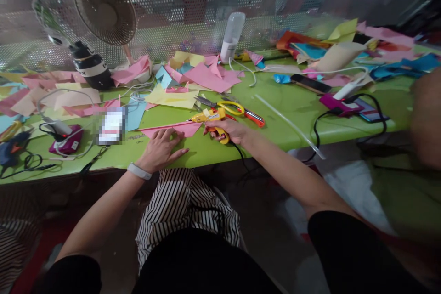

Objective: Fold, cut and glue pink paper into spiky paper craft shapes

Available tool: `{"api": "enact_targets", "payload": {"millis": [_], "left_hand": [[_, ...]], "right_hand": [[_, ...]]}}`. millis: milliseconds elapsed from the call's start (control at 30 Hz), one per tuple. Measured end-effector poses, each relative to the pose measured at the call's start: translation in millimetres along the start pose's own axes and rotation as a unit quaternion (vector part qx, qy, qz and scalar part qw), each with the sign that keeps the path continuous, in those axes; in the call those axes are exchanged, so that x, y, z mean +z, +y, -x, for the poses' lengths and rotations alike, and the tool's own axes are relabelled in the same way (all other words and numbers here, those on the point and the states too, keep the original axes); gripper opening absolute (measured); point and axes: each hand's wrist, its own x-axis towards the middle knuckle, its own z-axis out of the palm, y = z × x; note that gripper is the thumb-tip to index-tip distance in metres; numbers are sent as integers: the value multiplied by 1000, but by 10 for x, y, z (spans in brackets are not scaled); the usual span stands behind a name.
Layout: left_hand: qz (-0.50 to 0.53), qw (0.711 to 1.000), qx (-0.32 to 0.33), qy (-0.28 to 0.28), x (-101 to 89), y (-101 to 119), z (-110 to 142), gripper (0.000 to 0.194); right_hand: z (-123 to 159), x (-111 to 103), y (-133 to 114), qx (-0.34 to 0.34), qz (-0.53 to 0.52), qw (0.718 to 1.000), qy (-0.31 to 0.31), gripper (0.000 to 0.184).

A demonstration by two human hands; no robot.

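Note:
My right hand [229, 131] is wrapped round a yellow hot glue gun [216, 117]. Its nozzle points left, close above a folded piece of pink paper [191, 129] on the green table. My left hand [162, 147] lies on the near edge of that paper, fingers stretched out and thumb apart. Just behind the glue gun are yellow-handled scissors [230, 108], and a red-handled tool [254, 118] rests beside them. To the right, a long clear stick [289, 124] slants across the tabletop, its near end over the edge.
Pink, yellow and blue paper scraps [213, 76] cover the back of the green table [275, 133]. A fan [105, 7] and a dark bottle [90, 65] stand back left. Purple power strips [339, 103] with cables lie right and left. A blue glue gun [14, 149] sits far left.

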Motion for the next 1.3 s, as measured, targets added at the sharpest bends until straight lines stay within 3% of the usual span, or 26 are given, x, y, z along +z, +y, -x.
{"api": "enact_targets", "payload": {"millis": [233, 333, 433, 500, 567, 667, 767, 933, 1133, 1300], "left_hand": [[53, 998, -16, 26, 7, -72, 35, 77], [80, 993, -41, 82, -65, -78, -6, 79], [90, 981, -74, 157, -132, -91, -43, 69], [85, 976, -87, 178, -156, -106, -39, 63], [70, 981, -81, 162, -161, -116, -17, 59], [32, 994, -56, 90, -121, -103, 3, 59], [4, 999, -34, 18, -33, -64, -31, 68], [11, 999, -5, -51, 29, -11, -138, 80], [13, 997, 10, -76, -43, 23, -192, 91], [23, 998, -8, -63, -8, 54, -190, 97]], "right_hand": [[69, 85, -26, -62, 2, 998, 25, 24], [106, 116, -87, -104, -6, 994, 24, 24], [127, 118, -137, -123, -16, 992, 26, 25], [145, 113, -143, -129, -19, 991, 30, 27], [169, 113, -126, -126, -12, 991, 35, 29], [188, 123, -80, -106, 21, 993, 45, 30], [157, 135, -33, -92, 45, 994, 50, 28], [77, 126, 20, -82, 52, 994, 59, 25], [50, 105, 56, -75, 33, 995, 63, 26], [41, 127, 49, -81, 31, 994, 64, 28]]}}
